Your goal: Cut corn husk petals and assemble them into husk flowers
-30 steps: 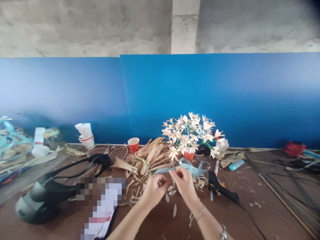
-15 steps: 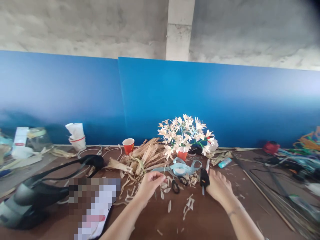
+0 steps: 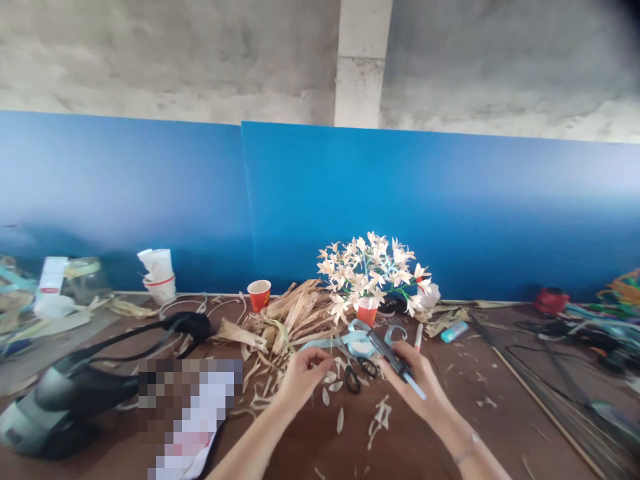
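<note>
In my right hand is a black glue gun, with a pale glue stick jutting from its rear toward me. Its front end points away to the left, over a roll of light blue ribbon. My left hand is closed in a pinch; whatever thin thing sits between the fingertips is too small to make out. Between the hands lie black-handled scissors and several pale petal-shaped pieces. Behind them, a bunch of cream flowers stands in a red paper cup.
Dried husks are heaped behind my left hand, near another red cup. A dark strapped device and a partly blurred-out phone-like object lie left. A marker, a light blue packet and long thin rods are right.
My right hand has picked the glue gun up from the table and brought it left, toward my other hand. The left hand stays nearly in place; the thin stem seen in it earlier no longer shows clearly.
</note>
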A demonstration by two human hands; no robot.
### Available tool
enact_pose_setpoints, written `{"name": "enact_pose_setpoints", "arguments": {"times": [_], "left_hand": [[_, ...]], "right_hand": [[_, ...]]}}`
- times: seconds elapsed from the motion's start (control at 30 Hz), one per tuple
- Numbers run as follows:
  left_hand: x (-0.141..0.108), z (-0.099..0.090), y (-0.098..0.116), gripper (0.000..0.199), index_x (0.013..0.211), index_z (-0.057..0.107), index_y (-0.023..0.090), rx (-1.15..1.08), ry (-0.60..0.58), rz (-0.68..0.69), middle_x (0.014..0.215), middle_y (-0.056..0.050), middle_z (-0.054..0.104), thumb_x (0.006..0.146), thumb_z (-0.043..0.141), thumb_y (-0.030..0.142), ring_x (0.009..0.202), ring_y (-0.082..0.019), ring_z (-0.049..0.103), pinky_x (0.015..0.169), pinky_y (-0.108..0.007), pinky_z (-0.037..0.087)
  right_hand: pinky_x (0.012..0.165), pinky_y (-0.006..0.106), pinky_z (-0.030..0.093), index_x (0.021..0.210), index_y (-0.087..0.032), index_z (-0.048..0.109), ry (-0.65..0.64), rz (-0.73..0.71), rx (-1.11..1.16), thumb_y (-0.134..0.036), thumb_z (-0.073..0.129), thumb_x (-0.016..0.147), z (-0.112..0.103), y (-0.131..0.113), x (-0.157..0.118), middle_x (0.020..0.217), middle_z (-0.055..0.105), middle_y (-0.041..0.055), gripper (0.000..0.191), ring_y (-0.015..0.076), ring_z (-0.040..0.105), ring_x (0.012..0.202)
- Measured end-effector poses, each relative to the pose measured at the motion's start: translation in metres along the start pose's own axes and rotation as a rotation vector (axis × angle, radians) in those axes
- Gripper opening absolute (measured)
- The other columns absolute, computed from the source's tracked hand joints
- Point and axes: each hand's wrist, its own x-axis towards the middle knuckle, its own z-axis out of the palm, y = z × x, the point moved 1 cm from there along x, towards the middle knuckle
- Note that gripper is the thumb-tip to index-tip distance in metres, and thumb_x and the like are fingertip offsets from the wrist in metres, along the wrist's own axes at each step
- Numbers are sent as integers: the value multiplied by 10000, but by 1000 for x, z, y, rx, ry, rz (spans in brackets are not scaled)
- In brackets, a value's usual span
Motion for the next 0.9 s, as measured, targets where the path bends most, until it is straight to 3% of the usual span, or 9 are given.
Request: {"name": "enact_pose_setpoints", "arguments": {"times": [0.13,0.3,0.6,0.9], "left_hand": [[1,0,-5,234,639,642,129,31,13,26,547,-1,577,694,588,350,499,-113,469,494,-219,326],[2,-1,-7,195,623,634,135,135,98,40,562,-6,597,695,566,303,539,-133,506,519,-223,356],[-4,3,1,168,635,657,159,250,133,109,628,-31,641,713,530,239,619,-162,553,591,-240,393],[-6,4,2,164,656,661,158,223,91,105,641,-43,649,719,527,228,636,-174,565,603,-250,402]], "right_hand": [[621,260,436,697,-201,540,-50,-113,294,-258,546,782,29,-29,4,708,562,14,102,163,548,656],[608,260,436,707,-193,569,29,-119,360,-206,566,756,50,-24,2,710,564,19,51,165,550,648],[625,262,440,700,-181,585,14,-148,350,-210,566,759,52,-20,-1,726,578,35,69,170,545,655],[658,266,427,694,-188,542,-37,-124,336,-175,544,767,51,-20,-2,715,555,21,74,172,539,689]]}}
